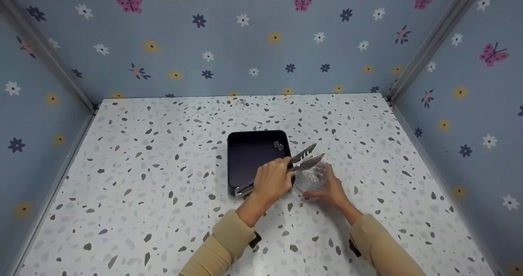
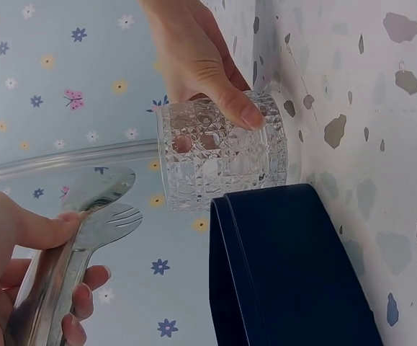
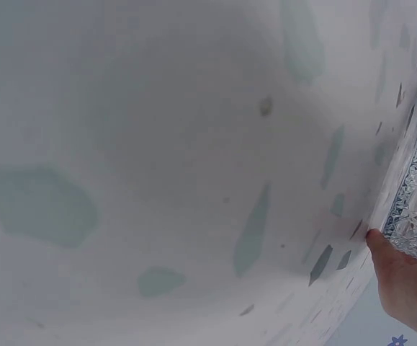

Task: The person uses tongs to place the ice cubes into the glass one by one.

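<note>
My left hand [image 1: 271,181] grips a pair of metal serving tongs [image 1: 309,163] across the right side of a dark navy tray [image 1: 247,163]. In the left wrist view, one tip of the tongs [image 2: 113,225] is forked and the other is spoon-shaped. Both tips stand apart above the rim of a clear, cut-pattern glass [image 1: 311,181]; nothing shows between them. My right hand [image 1: 334,191] holds this glass from its right side, thumb toward the near side. The glass stands right beside the tray's right wall. A few small clear cubes [image 1: 278,145] lie in the tray's far right corner.
The white speckled tabletop [image 1: 155,178] extends around the tray on all sides. Blue flowered panels [image 1: 261,43] close it off at the back, left and right, with grey metal strips [image 1: 433,43] at the corners.
</note>
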The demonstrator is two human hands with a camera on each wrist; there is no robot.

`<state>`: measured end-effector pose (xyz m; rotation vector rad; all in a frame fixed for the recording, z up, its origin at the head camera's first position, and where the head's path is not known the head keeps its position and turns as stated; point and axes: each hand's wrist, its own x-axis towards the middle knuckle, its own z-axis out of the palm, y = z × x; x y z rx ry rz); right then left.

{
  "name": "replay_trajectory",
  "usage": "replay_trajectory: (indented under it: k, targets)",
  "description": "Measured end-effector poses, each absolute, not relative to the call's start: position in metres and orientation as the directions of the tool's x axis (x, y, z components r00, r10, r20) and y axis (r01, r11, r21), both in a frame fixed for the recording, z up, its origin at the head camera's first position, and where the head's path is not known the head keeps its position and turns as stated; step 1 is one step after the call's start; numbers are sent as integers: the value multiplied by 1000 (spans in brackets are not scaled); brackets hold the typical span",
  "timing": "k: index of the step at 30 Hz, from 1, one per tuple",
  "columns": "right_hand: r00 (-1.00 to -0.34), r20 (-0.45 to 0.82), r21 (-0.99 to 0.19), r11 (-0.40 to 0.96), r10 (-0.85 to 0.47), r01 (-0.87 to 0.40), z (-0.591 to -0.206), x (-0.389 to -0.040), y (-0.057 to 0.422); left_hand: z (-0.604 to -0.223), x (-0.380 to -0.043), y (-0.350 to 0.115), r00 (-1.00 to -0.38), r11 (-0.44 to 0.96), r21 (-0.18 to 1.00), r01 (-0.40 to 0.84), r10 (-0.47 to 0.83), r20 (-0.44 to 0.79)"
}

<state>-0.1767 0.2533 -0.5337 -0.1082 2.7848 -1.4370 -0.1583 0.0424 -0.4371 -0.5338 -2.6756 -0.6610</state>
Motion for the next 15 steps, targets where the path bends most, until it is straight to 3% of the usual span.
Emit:
replay_trajectory:
  k: [15]
  targets:
    - [-997,25,-790,609,-71,-63,-534,-177,253,-439,-163,31,-886,841,374,392,235,399]
